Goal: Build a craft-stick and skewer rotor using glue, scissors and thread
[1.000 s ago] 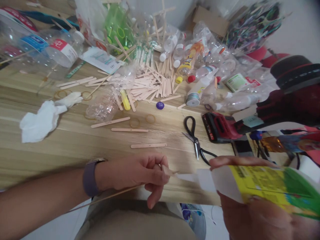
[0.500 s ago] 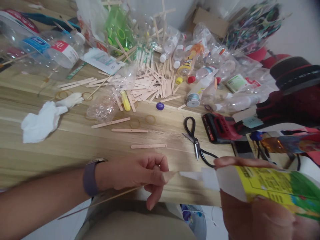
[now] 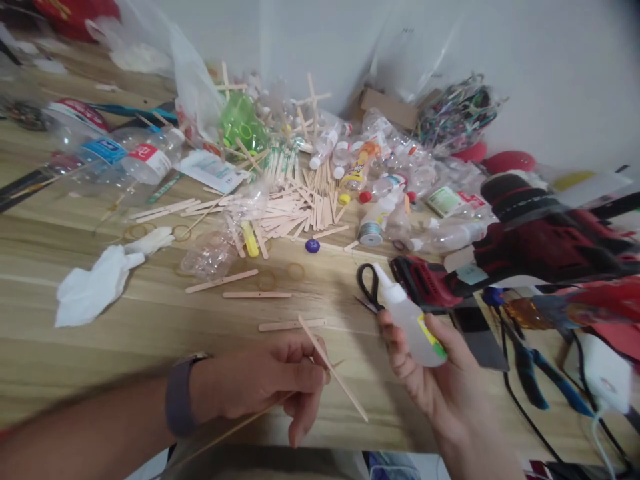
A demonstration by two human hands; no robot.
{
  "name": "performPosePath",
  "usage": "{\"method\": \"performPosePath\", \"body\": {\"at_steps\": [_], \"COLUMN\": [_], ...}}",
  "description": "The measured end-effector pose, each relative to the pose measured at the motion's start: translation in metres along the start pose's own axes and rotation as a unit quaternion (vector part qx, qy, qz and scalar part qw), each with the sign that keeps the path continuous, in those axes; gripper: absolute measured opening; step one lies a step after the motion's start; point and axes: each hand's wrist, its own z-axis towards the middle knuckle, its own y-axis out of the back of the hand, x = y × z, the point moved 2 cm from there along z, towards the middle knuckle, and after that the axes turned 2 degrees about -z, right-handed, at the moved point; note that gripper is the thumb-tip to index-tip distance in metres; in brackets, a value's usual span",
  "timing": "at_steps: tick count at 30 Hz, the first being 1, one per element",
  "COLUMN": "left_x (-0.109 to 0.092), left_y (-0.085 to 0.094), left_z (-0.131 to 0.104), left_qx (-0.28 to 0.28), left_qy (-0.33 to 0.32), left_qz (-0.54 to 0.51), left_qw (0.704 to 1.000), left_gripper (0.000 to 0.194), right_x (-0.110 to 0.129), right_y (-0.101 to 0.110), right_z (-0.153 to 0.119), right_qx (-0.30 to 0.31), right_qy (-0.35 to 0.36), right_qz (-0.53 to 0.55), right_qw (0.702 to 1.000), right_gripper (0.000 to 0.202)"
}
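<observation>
My left hand (image 3: 283, 373), a watch on its wrist, is closed at the front edge of the table. Its thumb and fingers pinch a wooden craft stick (image 3: 346, 388), which slants down to the right, and a thin bamboo skewer (image 3: 235, 427) running back under the palm. My right hand (image 3: 450, 393) is wrapped round a white glue bottle (image 3: 411, 323) with a yellow and green label. The bottle's nozzle points up and to the left, apart from the stick. Behind it lie the black-handled scissors (image 3: 369, 285), partly covered by the bottle and fingers.
Several loose craft sticks (image 3: 257, 295) lie ahead of my left hand, with a larger stick pile (image 3: 300, 207) beyond. Plastic bottles (image 3: 150, 163) crowd the back. A red and black power drill (image 3: 540, 247) and blue-handled pliers (image 3: 533, 377) are at right; crumpled tissue (image 3: 95, 287) is at left.
The glue bottle has swung from lying level, nozzle at the craft stick's end, to nozzle up and farther from it. The craft stick has turned in my left hand. The view has tilted up.
</observation>
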Motion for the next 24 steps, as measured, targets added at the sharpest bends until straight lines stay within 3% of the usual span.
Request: {"method": "performPosePath", "body": {"at_steps": [2,4,5,7,14,18,24], "left_x": [-0.001,-0.002,-0.003,-0.003,-0.003,-0.002,-0.005], "left_y": [0.0,-0.001,-0.001,-0.002,0.0,0.0,-0.001], "left_z": [0.0,-0.001,-0.001,-0.002,-0.001,-0.002,-0.003], "left_qx": [0.001,0.0,0.0,0.003,0.003,-0.002,-0.003], "left_qy": [-0.003,-0.005,-0.007,-0.009,-0.018,-0.025,-0.011], "left_qz": [-0.004,-0.002,0.0,0.009,0.011,0.001,0.003], "left_qw": [1.0,1.0,1.0,1.0,1.0,1.0,1.0], "left_gripper": [0.041,0.04,0.04,0.041,0.041,0.041,0.039], "right_x": [-0.004,-0.002,0.0,0.004,0.01,0.003,0.007], "right_y": [-0.005,-0.01,-0.013,-0.019,-0.023,-0.015,-0.008], "right_z": [0.011,0.027,0.036,0.06,0.141,0.156,0.15], "right_qx": [0.035,0.044,0.045,0.056,0.071,0.073,0.073], "right_qy": [0.0,0.078,0.126,0.204,0.276,0.287,0.3], "right_qz": [-0.013,-0.084,-0.143,-0.313,-0.395,-0.441,-0.483], "right_qw": [0.999,0.992,0.981,0.926,0.873,0.847,0.819], "right_gripper": [0.033,0.037,0.041,0.041,0.035,0.033,0.034]}}
